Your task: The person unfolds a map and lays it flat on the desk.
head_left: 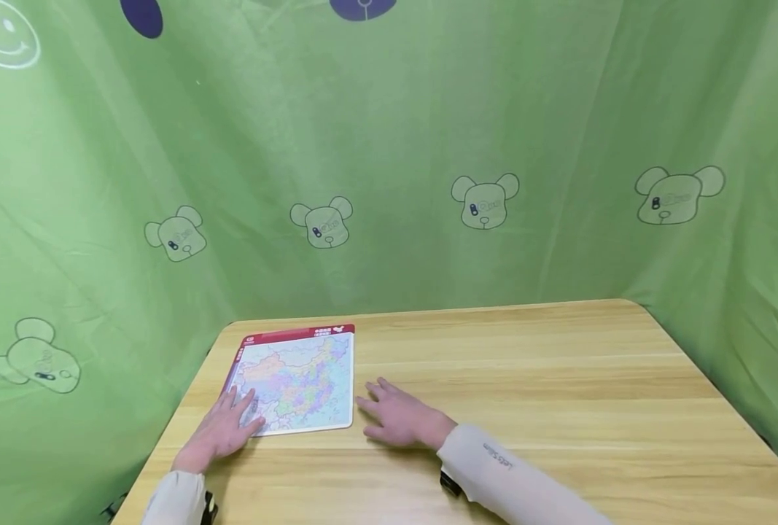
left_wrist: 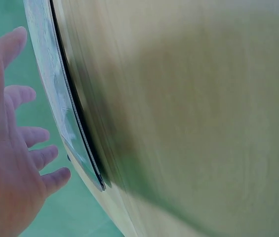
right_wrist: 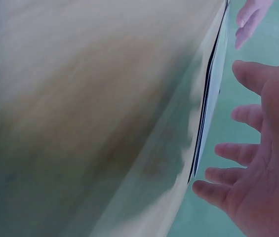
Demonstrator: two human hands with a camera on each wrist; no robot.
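Observation:
A flat map board (head_left: 297, 386) with a red top border and a colored map of China lies on the left part of the wooden table. Over its lower left corner is my left hand (head_left: 221, 430), fingers spread; in the left wrist view that hand (left_wrist: 16, 148) shows a gap between its fingers and the board (left_wrist: 62, 94). My right hand (head_left: 398, 415) hovers just right of the board's right edge, its fingers apart and nothing held. The right wrist view shows the same hand (right_wrist: 258, 148) with loosely bent fingers, and the board's thin edge (right_wrist: 208, 98) beyond.
The wooden table (head_left: 526, 386) has rounded far corners and stretches well to the right of the board. A green curtain (head_left: 402, 146) printed with bear heads hangs behind the table and along both sides.

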